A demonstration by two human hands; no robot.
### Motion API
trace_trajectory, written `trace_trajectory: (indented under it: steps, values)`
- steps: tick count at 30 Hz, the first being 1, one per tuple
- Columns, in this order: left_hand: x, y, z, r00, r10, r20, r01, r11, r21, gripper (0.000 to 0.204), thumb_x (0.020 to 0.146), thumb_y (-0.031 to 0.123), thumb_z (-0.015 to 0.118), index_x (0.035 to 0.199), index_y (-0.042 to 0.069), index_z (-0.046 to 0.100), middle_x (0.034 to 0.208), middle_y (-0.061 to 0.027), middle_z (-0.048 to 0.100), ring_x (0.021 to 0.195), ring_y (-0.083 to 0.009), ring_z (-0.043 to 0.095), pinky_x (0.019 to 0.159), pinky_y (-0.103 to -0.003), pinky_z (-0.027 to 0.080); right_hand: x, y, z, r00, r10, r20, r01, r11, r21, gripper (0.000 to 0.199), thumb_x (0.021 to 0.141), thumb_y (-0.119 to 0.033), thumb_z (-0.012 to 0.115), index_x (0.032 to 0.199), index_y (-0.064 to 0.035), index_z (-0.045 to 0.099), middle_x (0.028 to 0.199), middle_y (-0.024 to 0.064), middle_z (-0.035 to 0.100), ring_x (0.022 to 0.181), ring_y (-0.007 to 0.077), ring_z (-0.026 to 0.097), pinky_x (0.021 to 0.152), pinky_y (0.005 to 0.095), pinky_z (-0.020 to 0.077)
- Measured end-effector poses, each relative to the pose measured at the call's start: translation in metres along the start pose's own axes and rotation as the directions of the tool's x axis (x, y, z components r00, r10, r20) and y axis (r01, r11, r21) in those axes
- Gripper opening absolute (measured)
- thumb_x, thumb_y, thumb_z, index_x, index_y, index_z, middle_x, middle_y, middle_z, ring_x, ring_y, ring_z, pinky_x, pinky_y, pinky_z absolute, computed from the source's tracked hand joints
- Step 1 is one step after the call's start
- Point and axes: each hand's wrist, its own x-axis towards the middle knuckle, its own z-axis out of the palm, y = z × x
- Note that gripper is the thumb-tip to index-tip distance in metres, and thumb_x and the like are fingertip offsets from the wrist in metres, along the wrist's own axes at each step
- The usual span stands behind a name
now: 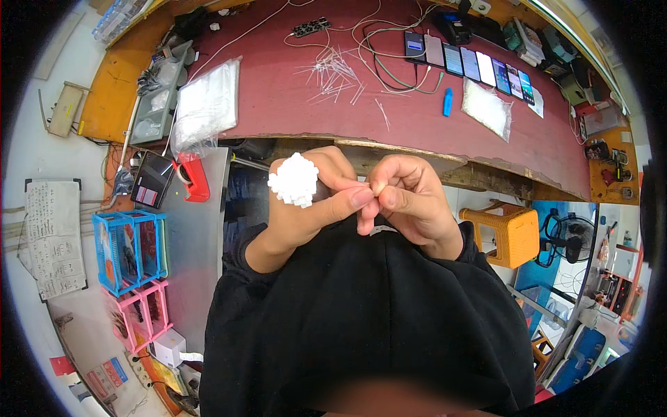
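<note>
My left hand (316,208) is closed around a bundle of white cable ties (293,182), whose small blocky heads cluster together above the fist. Its thumb and forefinger also reach out to the right in a pinch. There they meet the fingertips of my right hand (420,205), which is closed in a pinch as well. Whatever lies between the touching fingertips is too small to make out. Both hands are in front of my chest, just short of the table's near edge. Loose thin white cable ties (335,75) lie scattered on the tabletop beyond.
The dark red table (278,104) carries a clear bag of white pieces (208,101), another small bag (486,110), a blue marker (447,102), a row of phones (470,64) and cables. A red tape dispenser (197,182) stands left; an orange stool (511,235) is right.
</note>
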Motion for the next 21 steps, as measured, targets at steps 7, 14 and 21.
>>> trace_trajectory:
  steps: [7, 14, 21]
  values:
    - [-0.002, -0.002, -0.004, 0.996, 0.089, -0.005, -0.088, 0.988, 0.128, 0.006, 0.071, -0.003, 0.069, 0.076, -0.001, 0.065, 0.069, -0.0099, 0.061, 0.061, -0.0112, 0.054, 0.052, -0.023, 0.041, -0.001, 0.0, 0.006, 1.0, -0.002, -0.029, 0.0, 0.998, -0.058, 0.012, 0.086, -0.007, 0.059, 0.093, 0.0018, 0.057, 0.082, 0.0149, 0.065, 0.071, 0.0214, 0.066, 0.067, 0.0311, 0.0546]
    - [-0.004, 0.001, -0.004, 0.999, 0.028, 0.019, -0.03, 0.994, 0.108, 0.009, 0.068, -0.003, 0.07, 0.07, 0.0, 0.062, 0.067, -0.0074, 0.058, 0.06, -0.0105, 0.052, 0.052, -0.023, 0.039, 0.006, 0.0, 0.004, 0.817, -0.53, 0.228, 0.487, 0.421, -0.765, 0.015, 0.071, 0.0, 0.072, 0.084, 0.0013, 0.064, 0.08, 0.0128, 0.066, 0.072, 0.0214, 0.066, 0.065, 0.0302, 0.0523]
    - [-0.008, 0.001, 0.0, 0.966, -0.226, 0.123, 0.248, 0.945, -0.211, 0.016, 0.071, -0.003, 0.068, 0.067, 0.004, 0.054, 0.067, -0.0048, 0.055, 0.064, -0.0109, 0.051, 0.058, -0.025, 0.039, -0.001, -0.014, 0.005, 0.627, -0.466, 0.624, 0.63, -0.168, -0.758, 0.021, 0.067, -0.007, 0.072, 0.086, -0.0033, 0.066, 0.084, 0.0115, 0.066, 0.08, 0.023, 0.066, 0.075, 0.035, 0.0533]
